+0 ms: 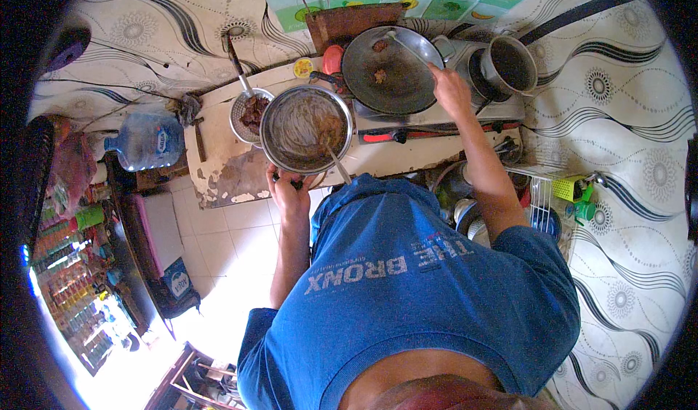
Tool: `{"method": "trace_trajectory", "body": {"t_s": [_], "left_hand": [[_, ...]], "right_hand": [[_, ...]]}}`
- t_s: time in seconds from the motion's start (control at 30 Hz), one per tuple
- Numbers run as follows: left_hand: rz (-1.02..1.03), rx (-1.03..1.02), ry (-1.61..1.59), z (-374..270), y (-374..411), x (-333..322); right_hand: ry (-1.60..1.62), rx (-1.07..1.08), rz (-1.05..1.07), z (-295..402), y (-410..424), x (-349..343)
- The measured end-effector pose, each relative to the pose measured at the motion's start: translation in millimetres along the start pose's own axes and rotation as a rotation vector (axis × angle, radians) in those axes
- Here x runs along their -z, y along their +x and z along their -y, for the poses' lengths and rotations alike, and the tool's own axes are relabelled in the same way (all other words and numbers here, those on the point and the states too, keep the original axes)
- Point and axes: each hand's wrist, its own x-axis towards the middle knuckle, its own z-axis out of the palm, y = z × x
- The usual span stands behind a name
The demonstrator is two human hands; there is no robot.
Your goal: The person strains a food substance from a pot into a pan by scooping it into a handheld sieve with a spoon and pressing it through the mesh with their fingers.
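Observation:
My right hand (452, 91) grips the handle of a metal spatula (408, 47), whose head rests near the far rim inside a dark wok (403, 85). Two small brown lumps of food (380, 75) lie in the wok. My left hand (290, 192) is at the near rim of a steel bowl (305, 159), with something dark, perhaps a handle, at its fingers. Brown batter-like mixture (330, 129) coats the bowl, and a spoon (339, 164) leans in it. Left of the bowl, a perforated skimmer (240, 104) holds dark brown pieces (253, 113).
The wok sits on a gas stove (381, 136); a metal pot (508, 65) stands on its right side. A red object (332, 59) and a yellow-lidded tub (303, 67) are behind the bowl. A water jug (152, 142) lies left of the worn counter (218, 184). A dish rack (540, 200) stands lower right.

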Motion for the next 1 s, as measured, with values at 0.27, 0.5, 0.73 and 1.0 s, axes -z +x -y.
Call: {"method": "trace_trajectory", "body": {"t_s": [0.27,0.5,0.73,1.0], "left_hand": [[0.031,-0.001,0.004,6.0,4.0,11.7],[0.017,0.004,0.012,5.0,-3.5,2.8],[0.014,0.002,-0.023,5.1,-3.9,9.5],[0.018,0.0,-0.02,3.9,-7.1,6.1]], "right_hand": [[-0.084,0.123,0.006,-22.5,0.0,4.7],[-0.081,0.103,0.065,-23.6,-7.7,3.0],[-0.049,-0.093,0.231,-20.8,-18.2,43.9],[-0.06,-0.15,0.228,-22.9,-20.2,39.7]]}}
